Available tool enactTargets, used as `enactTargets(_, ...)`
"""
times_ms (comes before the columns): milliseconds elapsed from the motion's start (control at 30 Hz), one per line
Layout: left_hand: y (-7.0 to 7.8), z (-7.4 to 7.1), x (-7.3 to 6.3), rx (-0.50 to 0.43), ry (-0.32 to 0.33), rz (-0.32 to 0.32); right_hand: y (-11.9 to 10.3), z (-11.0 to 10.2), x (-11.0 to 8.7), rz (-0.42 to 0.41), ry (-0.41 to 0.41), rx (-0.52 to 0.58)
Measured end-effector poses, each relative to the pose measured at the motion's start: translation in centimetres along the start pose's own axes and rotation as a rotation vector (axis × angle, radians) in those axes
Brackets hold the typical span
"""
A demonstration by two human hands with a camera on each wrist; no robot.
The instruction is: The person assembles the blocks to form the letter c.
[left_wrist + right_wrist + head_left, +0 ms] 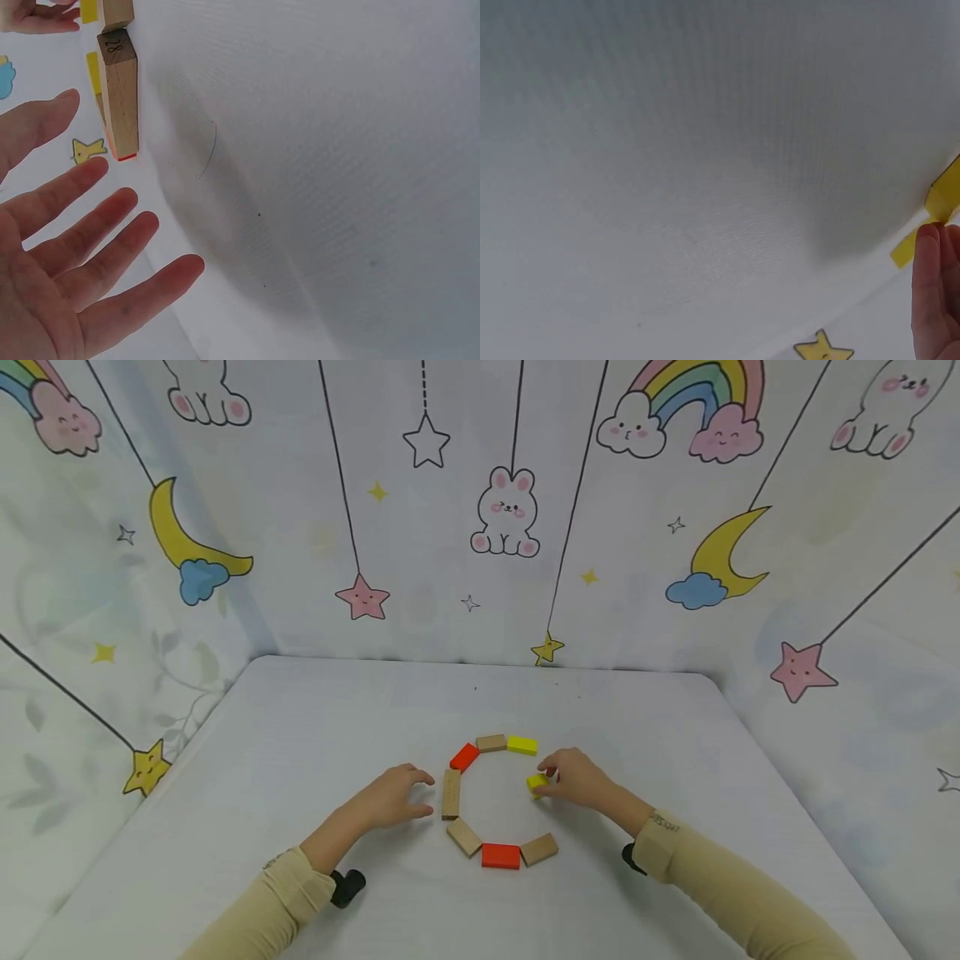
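Observation:
Wooden blocks lie on the white table in a ring that gaps at the right. My right hand (581,778) pinches a yellow block (537,783) at that side, its fingers covering part of it. Above it lies another yellow block (522,745), beside a plain block (491,743) and a red block (465,757). My left hand (393,796) holds nothing, fingers spread, just left of an upright-running plain block (451,793); in the left wrist view a number is written on a plain block's end (114,46). Lower down are a plain block (464,837), a red block (501,856) and another plain block (539,850).
The white tabletop (337,710) spreads around the ring. Behind it hangs a pale backdrop (435,527) printed with stars, moons, rabbits and rainbows. A black wrist camera (348,888) sits at my left cuff, and a dark band (633,858) shows at the right.

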State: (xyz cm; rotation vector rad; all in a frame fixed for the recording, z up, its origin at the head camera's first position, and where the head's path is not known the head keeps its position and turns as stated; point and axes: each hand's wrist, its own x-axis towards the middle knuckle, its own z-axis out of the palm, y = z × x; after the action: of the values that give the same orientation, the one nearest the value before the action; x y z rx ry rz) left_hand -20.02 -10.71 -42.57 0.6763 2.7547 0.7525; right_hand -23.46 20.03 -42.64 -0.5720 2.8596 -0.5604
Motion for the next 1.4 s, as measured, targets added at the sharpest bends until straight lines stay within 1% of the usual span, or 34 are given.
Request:
enactTargets(233, -0.2, 0.2, 0.1, 0.002, -0.004, -0.018, 0.2, 0.1, 0.0, 0.042, -0.022, 0.012)
enactTargets(467, -0.4, 0.4, 0.1, -0.004, -0.004, -0.017, 0.6, 0.0, -0.2, 0.017, -0.042, 0.036)
enactTargets(567, -0.3, 0.4, 0.2, -0.010, -0.003, -0.011, 0.7, 0.1, -0.2, 0.016, -0.050, 0.037)
enactTargets(667, -0.3, 0.4, 0.3, -0.011, -0.001, -0.001, 0.5, 0.1, 0.0, 0.018, -0.035, 0.025)
enactTargets(867, -0.2, 0.8, 0.8, -0.011, -0.014, 0.025, -0.2, 0.4, 0.1, 0.051, 0.003, -0.007)
enactTargets(1033, 0.1, 1.0, 1.1, -0.004, -0.020, 0.047, -0.2, 0.3, 0.0, 0.060, -0.003, 0.019)
enactTargets(1100, 0.1, 1.0, 1.2, 0.003, -0.019, 0.056, -0.1, 0.2, -0.2, 0.049, -0.010, 0.043)
enactTargets(1233, 0.0, 1.0, 1.2, 0.019, -0.018, 0.063, 0.7, 0.2, -0.7, -0.007, -0.022, 0.084)
enactTargets(1333, 0.0, 1.0, 1.2, 0.013, -0.022, 0.064, 1.4, 0.1, -1.3, -0.053, -0.028, 0.099)
enactTargets(1400, 0.0, 1.1, 1.2, 0.004, -0.025, 0.063, 1.7, 0.1, -1.7, -0.065, -0.034, 0.116)
